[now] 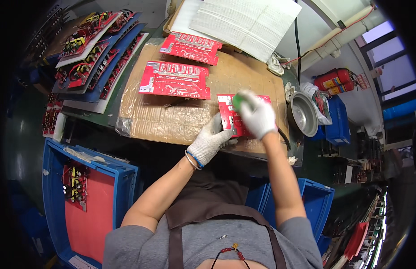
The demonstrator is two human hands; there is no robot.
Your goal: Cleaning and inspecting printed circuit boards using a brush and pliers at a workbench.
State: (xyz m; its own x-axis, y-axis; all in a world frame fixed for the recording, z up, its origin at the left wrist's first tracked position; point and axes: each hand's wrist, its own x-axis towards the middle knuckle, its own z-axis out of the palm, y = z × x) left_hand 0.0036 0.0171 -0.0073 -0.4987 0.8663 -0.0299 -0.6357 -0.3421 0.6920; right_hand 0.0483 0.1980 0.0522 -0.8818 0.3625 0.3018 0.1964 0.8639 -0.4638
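Observation:
A red circuit board (226, 109) lies near the front of the cardboard-covered table, its soldered side up. My left hand (208, 141), in a white knit glove, pinches the board's left front corner. Over the board, my right hand (258, 117), gloved too and slightly blurred, closes around a small green object (237, 101); the fingers hide most of it, so its kind does not show. Two more red circuit boards, one nearer (174, 80) and one farther (191, 47), rest to the left with their soldered sides up.
Stacked boards on blue and white sheets (98, 71) stand at the left. A white foam sheet (246, 27) leans at the back. To the right are a metal bowl (303, 114), a blue crate (337, 119) and fire extinguishers (335, 80). A blue bin (55, 197) stands lower left.

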